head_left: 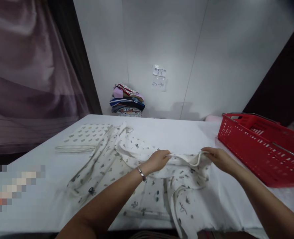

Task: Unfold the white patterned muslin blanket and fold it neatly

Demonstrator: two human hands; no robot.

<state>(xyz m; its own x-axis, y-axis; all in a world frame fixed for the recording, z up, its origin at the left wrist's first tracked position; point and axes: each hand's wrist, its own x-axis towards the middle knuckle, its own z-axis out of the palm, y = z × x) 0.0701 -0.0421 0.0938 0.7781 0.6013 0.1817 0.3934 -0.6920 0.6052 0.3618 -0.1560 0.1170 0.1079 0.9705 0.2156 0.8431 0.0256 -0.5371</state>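
A thin white cloth (112, 166) with small dark printed motifs lies crumpled over the middle of the table, and one end hangs over the front edge. My left hand (159, 160) is closed on its upper edge near the middle; a metal band circles that wrist. Farther right, my right hand (215, 156) pinches the same edge, so a stretch of it is lifted between the two hands. Whether the cloth is a blanket or a garment I cannot tell. Partly behind its left side rests a folded white cloth (83, 137) with grey spots.
A red plastic basket (256, 149) with metal handles stands at the right of the white table (44, 186). Folded fabrics (127, 103) are stacked by the back wall, under paper notes (159, 83), one reading 45-50. A pinkish curtain (30, 83) hangs at left.
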